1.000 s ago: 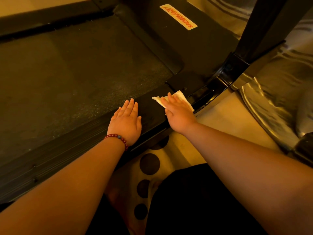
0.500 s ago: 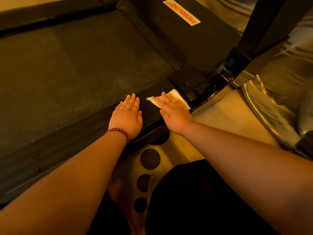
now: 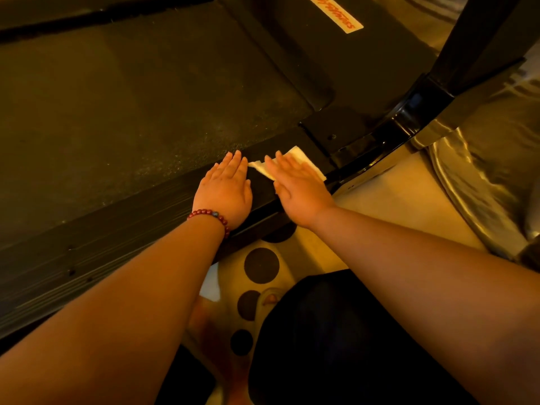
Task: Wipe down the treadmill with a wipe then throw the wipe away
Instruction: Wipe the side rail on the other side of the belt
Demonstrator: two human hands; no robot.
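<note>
Both hands are down flat on the treadmill (image 3: pixel 321 68), going by what I get through the head cam. My left hand (image 3: pixel 223 190) lies palm down on the ribbed side rail (image 3: pixel 117 229), fingers straight and close together, nothing in it. The fingertips are right at the edge of the belt (image 3: pixel 131 97). A red bead bracelet (image 3: pixel 209 214) sits on that wrist.

My right hand (image 3: pixel 298 185) is just beside it, also flat with straight fingers. It's pressing the wipe (image 3: pixel 301 157) onto the same rail, not curled round it. The wipe is white and looks folded. One corner pokes out left of my fingers toward the left hand, and another bit shows past the fingertips on the far side, near the glossy black bracket (image 3: pixel 409 118) at the foot of the upright post (image 3: pixel 482 33). The two hands are near each other but not touching.

Further up the deck there's a pale sticker (image 3: pixel 336 14) with red lettering I can't read. Under my arms is a light floor (image 3: pixel 394 206) and a pale mat with dark round dots (image 3: pixel 261 266). Some shiny striped fabric (image 3: pixel 482 171) is off to the right.
</note>
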